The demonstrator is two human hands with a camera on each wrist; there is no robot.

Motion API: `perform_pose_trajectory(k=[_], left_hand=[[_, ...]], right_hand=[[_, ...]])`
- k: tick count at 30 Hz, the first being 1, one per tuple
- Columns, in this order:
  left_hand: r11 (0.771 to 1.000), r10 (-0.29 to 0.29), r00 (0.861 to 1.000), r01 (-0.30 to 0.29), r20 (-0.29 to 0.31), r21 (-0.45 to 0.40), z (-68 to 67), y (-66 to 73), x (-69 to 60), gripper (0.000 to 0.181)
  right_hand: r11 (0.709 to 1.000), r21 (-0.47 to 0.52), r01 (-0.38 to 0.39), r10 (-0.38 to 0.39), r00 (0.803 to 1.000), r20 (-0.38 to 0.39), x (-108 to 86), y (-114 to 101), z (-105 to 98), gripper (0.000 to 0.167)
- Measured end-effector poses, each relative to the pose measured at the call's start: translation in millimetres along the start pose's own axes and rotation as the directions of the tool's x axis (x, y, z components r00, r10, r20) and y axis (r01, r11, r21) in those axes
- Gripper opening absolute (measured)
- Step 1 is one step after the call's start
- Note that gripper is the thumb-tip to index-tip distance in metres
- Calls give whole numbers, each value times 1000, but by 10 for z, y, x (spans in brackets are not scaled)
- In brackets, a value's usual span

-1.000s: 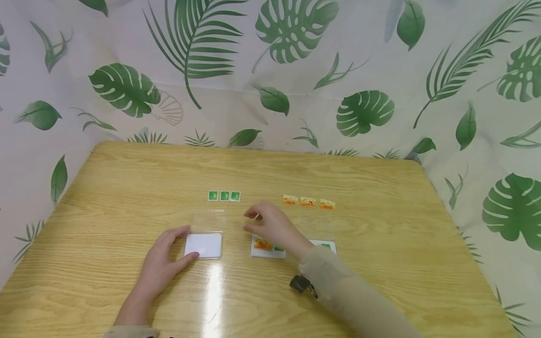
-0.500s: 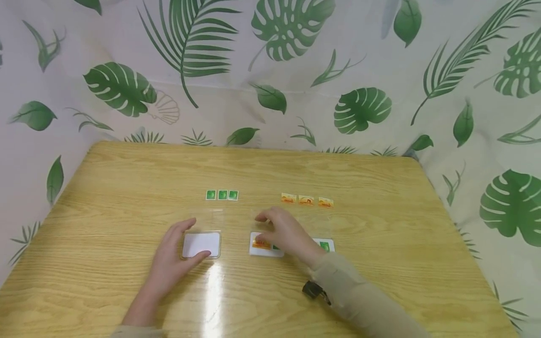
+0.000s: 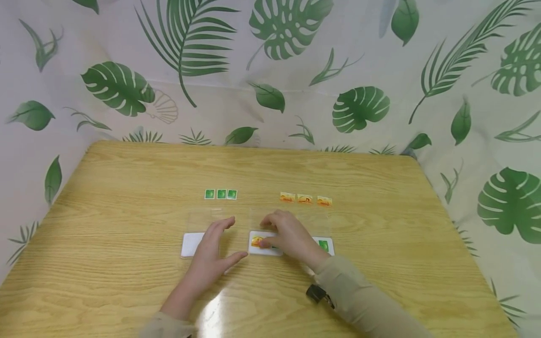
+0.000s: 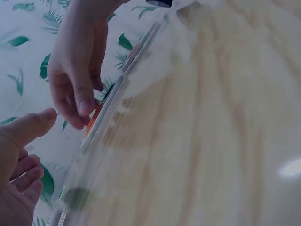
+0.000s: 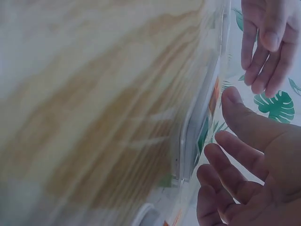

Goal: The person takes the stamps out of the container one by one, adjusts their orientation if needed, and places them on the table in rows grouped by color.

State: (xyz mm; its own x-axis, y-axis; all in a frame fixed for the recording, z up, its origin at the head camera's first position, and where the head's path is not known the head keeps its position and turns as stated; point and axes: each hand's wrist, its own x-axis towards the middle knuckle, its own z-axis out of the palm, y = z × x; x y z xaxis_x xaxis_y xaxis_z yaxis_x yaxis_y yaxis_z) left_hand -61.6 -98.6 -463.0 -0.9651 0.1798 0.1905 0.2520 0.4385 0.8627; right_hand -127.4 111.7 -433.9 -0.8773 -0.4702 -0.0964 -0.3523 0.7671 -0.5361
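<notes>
Right hand (image 3: 291, 237) is over the middle white, round-cornered rectangular case (image 3: 266, 252), plastic by the look of it; fingers loosely curved, no piece pinched that I can see, thumb across part of the orange-and-yellow rectangular paper-like sticker (image 3: 256, 241) lying there. Can't tell if the thumb presses. Left hand (image 3: 211, 256) hovers between that case and the matching left white case (image 3: 191, 245), covering the latter's right part; fingers spread, released, grasping nothing. Step, my guess: checking or straightening the middle case's pieces, both hands about to work on it. Next move probably calls for the left hand to steady the case edge, the right to square up the sticker or bring over a clear sheet. Counts, from where I stand: three white cases in one row on the pale wood-grain surface (image 3: 127, 197), including the right white case (image 3: 331, 250); three loose green square stickers (image 3: 221, 194) lined up behind the left case; three loose orange rectangular stickers (image 3: 305, 199) farther right. Middle case has one orange, one green sticker (image 5: 203, 134); right case shows one green, remainder under the hand. Clear plastic sheets (image 3: 200, 220) lie behind the cases, too faint to count.
</notes>
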Motion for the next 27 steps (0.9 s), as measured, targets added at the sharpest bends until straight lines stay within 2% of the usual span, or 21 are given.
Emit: perform_pose_trajectory(k=[4,7,12,19,27], left_hand=[[998,-49,999,49,1,-30,113,71,30,74],[997,-64,998,64,3,-37,186,105,51,74],[998,-45,999,44,-9,-33,290,113,85,74],[998,-52,998,51,-18,-31,398,114,95,73],[998,-44,999,43,7,42,479,39,68,75]], right_hand=[[999,-33,20,-21,999,-24,-15,19,19,39],[999,-46,23,-24,999,-33,-25,26,29,38],[997,-60,41,-44,998,-47,-33,19,32,34],[995,-88,52,-56,998,-42,-49,-15,23,32],[992,-113,61,-67,997,-47,-40,-23,37,25]])
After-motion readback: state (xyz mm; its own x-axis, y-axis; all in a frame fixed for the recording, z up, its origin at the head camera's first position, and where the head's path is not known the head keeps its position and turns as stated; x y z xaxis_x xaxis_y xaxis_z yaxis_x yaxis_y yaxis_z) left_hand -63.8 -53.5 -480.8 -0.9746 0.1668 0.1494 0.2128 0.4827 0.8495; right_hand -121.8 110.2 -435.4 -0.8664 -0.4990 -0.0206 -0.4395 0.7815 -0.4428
